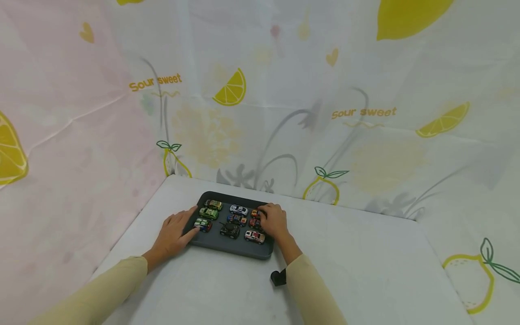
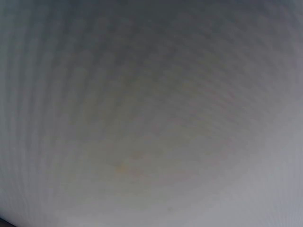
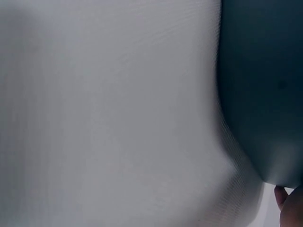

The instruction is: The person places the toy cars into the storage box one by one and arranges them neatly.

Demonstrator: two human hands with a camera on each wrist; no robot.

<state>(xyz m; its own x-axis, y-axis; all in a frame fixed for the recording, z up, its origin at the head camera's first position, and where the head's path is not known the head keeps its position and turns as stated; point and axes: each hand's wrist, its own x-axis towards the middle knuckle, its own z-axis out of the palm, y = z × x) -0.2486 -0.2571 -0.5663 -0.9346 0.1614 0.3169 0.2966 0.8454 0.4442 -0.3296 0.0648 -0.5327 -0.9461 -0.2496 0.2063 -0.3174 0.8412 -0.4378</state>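
Note:
A dark grey tray [image 1: 235,246] with rounded corners lies near the back of the white table, toward the left. Toy cars stand in rows on it: a green car [image 1: 209,213], a white and blue car [image 1: 238,210], a black car [image 1: 229,230] and a white and red car [image 1: 254,236] among them. My left hand [image 1: 174,232] grips the tray's left side, its thumb over the rim beside a green and white car [image 1: 202,224]. From the right side my right hand [image 1: 276,221] holds the rim, partly hiding the red and orange cars. The right wrist view shows the tray [image 3: 265,85] close up, with fingertips [image 3: 280,195] at its edge.
A small black object [image 1: 278,278] sits by the right sleeve, on the white table [image 1: 349,271]. Lemon-printed cloth [image 1: 260,135] hangs behind the table and along its left side. The left wrist view is a grey blur.

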